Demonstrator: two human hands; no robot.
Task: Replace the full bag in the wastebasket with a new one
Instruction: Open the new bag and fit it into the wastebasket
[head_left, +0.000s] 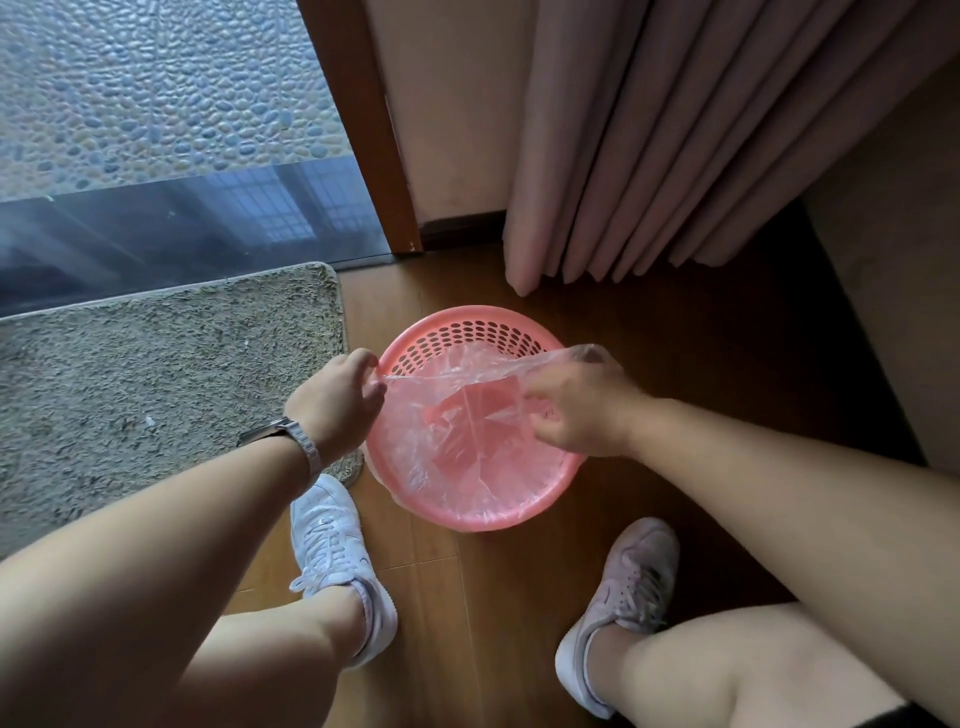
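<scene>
A round pink perforated wastebasket stands on the wooden floor between my feet. A clear plastic bag lies inside it, and its near edge is folded over the front rim. The bag's far edge is stretched taut above the opening between my hands. My left hand pinches that edge at the basket's left rim. My right hand grips the edge over the right side, with film draped over the fingers. Nothing lies inside the bag.
A shaggy grey mat lies to the left, touching the basket's side. A pink curtain hangs just behind the basket. A glass door with a wooden frame stands at the back left. A wristwatch sits on my left wrist.
</scene>
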